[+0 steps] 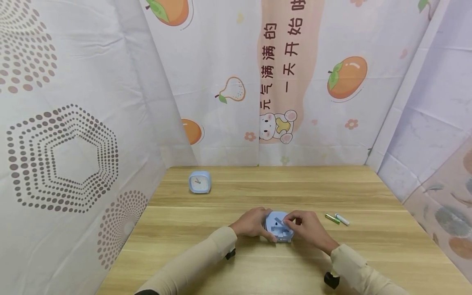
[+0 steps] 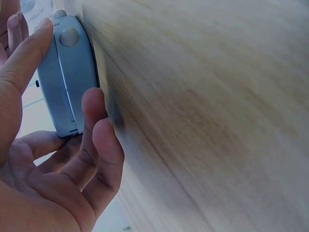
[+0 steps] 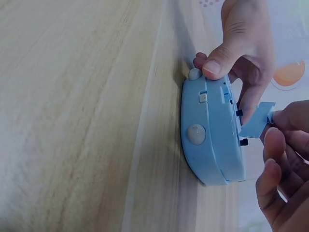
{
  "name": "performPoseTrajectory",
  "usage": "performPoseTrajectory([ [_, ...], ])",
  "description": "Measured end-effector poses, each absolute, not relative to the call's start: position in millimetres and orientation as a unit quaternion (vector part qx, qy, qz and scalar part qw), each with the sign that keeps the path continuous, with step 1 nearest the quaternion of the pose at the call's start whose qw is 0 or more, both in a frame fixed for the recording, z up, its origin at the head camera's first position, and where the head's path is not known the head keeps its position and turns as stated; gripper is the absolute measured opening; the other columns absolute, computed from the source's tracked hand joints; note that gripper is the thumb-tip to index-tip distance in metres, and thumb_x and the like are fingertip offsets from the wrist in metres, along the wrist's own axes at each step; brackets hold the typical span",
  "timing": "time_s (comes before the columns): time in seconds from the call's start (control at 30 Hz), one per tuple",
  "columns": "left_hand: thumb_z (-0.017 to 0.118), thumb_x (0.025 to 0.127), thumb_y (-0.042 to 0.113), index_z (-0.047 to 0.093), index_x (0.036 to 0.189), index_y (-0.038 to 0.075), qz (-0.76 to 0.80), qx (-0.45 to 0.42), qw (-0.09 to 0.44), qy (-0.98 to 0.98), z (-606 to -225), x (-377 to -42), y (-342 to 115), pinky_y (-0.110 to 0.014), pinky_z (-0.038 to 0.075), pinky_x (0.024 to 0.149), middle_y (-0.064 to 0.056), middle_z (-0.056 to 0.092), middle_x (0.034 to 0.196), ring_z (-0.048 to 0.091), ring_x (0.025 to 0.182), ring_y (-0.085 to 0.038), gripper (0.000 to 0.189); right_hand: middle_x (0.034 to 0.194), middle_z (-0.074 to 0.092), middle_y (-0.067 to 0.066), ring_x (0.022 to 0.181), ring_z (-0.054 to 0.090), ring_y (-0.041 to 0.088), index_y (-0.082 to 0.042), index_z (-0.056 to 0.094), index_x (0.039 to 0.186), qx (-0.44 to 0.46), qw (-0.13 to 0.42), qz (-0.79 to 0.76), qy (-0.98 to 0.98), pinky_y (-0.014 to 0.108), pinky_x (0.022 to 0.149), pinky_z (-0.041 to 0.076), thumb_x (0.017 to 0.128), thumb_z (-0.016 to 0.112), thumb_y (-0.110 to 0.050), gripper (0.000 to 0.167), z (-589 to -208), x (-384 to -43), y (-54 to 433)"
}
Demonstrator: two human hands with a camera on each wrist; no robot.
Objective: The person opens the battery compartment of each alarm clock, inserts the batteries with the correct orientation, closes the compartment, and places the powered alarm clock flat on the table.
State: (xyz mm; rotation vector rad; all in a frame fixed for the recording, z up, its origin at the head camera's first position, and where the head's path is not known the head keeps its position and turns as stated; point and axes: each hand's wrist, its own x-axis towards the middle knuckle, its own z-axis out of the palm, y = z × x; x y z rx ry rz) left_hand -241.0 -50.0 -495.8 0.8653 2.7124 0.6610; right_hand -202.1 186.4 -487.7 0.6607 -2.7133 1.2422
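A light blue alarm clock lies on its face with its back up, and the battery compartment in its back is uncovered. My left hand holds the clock from the left, thumb at its near edge and fingers along the far side. In the right wrist view, two pale round feet and black knobs show on the clock body. Between thumb and fingers, my right hand pinches the small blue battery cover, tilted up over the clock's back.
Right of the hands, a green battery and a white-and-blue battery lie side by side on the wooden table. A second blue clock stands at the back left, its dial towards me. Printed curtains enclose the table.
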Motion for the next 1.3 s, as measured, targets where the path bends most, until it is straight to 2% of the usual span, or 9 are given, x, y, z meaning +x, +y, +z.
performPoseTrajectory([
  [0.23,0.088,0.071,0.060,0.053,0.149,0.011,0.220,0.289,0.109,0.925,-491.5,-239.4,-49.0,-0.032,0.048,0.101,0.001,0.062,0.136,0.057,0.118,-0.010,0.098,0.088,0.072,-0.007,0.070,0.055,0.011,-0.017,0.079,0.091,0.161,0.021,0.433,-0.887,0.023,0.058,0.045,0.096,0.074,-0.015,0.007,-485.7,-202.8,187.8],
  [0.63,0.088,0.071,0.062,0.053,0.149,0.013,0.218,0.286,0.106,0.927,-495.1,-239.0,-49.0,-0.032,0.049,0.101,0.001,0.063,0.134,0.058,0.117,-0.011,0.098,0.095,0.073,-0.004,0.079,0.060,0.015,-0.016,0.078,0.096,0.116,-0.011,0.462,-0.879,0.025,0.063,0.050,0.097,0.073,-0.019,0.006,-488.0,-203.4,192.1],
  [0.9,0.090,0.069,0.059,0.054,0.148,0.013,0.221,0.286,0.099,0.927,-492.0,-236.1,-48.8,-0.034,0.048,0.103,-0.001,0.062,0.136,0.058,0.122,-0.015,0.098,0.092,0.072,0.002,0.068,0.060,0.017,-0.012,0.079,0.099,0.086,-0.027,0.505,-0.858,0.028,0.055,0.052,0.097,0.074,-0.024,0.013,-491.9,-202.8,197.4],
  [1.3,0.091,0.069,0.058,0.056,0.147,0.015,0.225,0.290,0.097,0.925,-495.2,-236.5,-49.1,-0.032,0.049,0.098,0.002,0.064,0.130,0.059,0.116,-0.012,0.096,0.084,0.068,0.006,0.057,0.051,0.013,-0.006,0.077,0.108,0.070,-0.057,0.542,-0.836,0.025,0.049,0.046,0.099,0.071,-0.024,0.021,-492.5,-201.1,204.5],
])
